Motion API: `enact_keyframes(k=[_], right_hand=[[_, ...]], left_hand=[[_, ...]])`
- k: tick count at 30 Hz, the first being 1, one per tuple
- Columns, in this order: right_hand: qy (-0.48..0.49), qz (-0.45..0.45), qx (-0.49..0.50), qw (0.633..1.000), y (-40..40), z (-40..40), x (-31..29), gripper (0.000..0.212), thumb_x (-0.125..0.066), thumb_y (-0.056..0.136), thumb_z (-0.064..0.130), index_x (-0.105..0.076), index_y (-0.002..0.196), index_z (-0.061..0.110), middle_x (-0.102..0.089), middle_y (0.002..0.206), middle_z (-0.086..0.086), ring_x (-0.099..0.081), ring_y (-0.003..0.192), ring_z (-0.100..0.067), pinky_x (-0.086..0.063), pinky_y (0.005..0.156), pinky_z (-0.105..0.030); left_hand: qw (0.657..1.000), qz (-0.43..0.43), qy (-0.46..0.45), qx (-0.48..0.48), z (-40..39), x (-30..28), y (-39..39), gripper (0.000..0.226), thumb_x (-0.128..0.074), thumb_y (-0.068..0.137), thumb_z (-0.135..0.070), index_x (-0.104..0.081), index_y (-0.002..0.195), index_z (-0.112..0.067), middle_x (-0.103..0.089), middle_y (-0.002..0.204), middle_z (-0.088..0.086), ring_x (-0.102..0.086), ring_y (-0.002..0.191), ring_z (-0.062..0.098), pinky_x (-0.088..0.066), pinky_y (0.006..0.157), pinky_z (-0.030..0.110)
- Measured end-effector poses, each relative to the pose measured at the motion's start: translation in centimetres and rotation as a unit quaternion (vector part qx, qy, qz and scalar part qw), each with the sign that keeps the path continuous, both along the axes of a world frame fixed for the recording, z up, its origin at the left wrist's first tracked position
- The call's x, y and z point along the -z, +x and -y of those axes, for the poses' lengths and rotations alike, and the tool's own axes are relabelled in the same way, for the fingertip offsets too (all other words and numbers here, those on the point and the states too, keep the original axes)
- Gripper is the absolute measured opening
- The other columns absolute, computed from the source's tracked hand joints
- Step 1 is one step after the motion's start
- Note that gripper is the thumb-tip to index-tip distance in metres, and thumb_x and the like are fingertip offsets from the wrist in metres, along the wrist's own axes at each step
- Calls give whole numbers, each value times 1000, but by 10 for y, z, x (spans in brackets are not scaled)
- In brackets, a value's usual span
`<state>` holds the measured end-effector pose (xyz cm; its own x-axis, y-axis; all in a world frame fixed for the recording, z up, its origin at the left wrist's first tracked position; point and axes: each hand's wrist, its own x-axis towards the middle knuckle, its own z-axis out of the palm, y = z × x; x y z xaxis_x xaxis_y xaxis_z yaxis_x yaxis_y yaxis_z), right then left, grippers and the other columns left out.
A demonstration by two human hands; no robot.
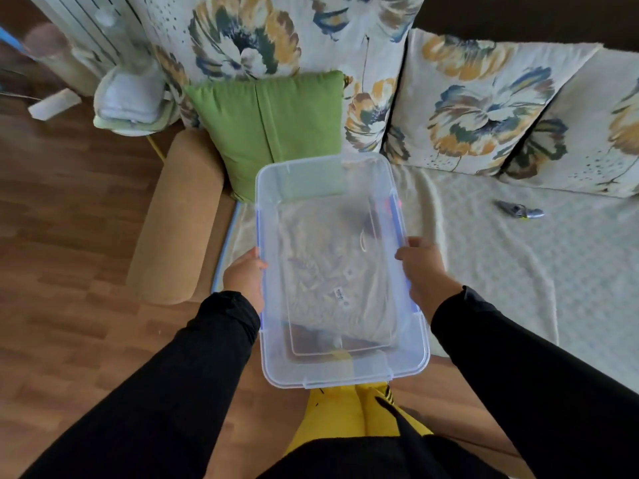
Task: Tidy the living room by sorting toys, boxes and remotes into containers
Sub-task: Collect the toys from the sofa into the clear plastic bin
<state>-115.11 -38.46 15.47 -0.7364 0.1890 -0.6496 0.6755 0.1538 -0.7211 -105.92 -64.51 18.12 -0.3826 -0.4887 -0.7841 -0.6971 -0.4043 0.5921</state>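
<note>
Container (340, 369), clear plastic, held up over the sofa (484, 257): left hand (246, 278) and right hand (423, 269) each gripping a long side, toy (518, 210) off right.

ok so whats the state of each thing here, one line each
clear plastic bin: lidless, empty, held above the sofa edge
left hand: grips the bin's left rim
right hand: grips the bin's right rim
small grey toy: lying loose on the sofa blanket
green cushion: propped upright
</note>
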Motion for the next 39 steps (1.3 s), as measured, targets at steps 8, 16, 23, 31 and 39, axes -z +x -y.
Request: enact_keyframes(k=[8, 16, 23, 31, 39], right_hand=[[-2, 9, -13, 1000, -26, 43, 49, 27, -54, 79, -6, -62, 104, -1, -52, 81, -9, -47, 74, -21, -38, 65, -28], [5, 49, -6, 999, -46, 52, 106, 32, -55, 77, -6, -64, 107, 5, -55, 81, -8, -48, 67, -20, -39, 59, -25], [13, 65, -12, 998, -62, 44, 152, 35, -56, 81, -8, -62, 111, 9, -59, 90, -6, -52, 70, -17, -41, 61, -26], [-17, 87, -26, 996, -65, 51, 194, 39, -58, 79, -10, -60, 112, 11, -60, 89, 0, -56, 73, -16, -43, 63, -25], [-46, 107, -48, 992, -72, 40, 210, 43, -57, 81, -13, -59, 117, 12, -63, 100, 2, -60, 88, -15, -44, 70, -22]], left_hand=[[1000, 12, -15, -3, 45, 53, -21, 48, -50, 99, -3, -55, 144, -21, -53, 148, -6, -50, 137, 16, -37, 107, 24], [999, 45, -4, -10, 51, 120, -43, 50, -48, 101, -2, -49, 150, -17, -47, 154, -4, -42, 143, 17, -32, 110, 23], [996, 78, -18, -26, 32, 168, -61, 56, -53, 98, -4, -46, 151, -19, -47, 155, 2, -43, 142, 22, -34, 103, 30], [987, 131, -94, -1, 22, 203, -75, 66, -57, 98, -12, -29, 158, -15, -32, 163, 4, -37, 147, 26, -33, 114, 40], [980, 161, -111, 38, 6, 221, -75, 72, -58, 96, -13, -22, 159, -13, -28, 164, 7, -33, 149, 27, -32, 115, 40]])
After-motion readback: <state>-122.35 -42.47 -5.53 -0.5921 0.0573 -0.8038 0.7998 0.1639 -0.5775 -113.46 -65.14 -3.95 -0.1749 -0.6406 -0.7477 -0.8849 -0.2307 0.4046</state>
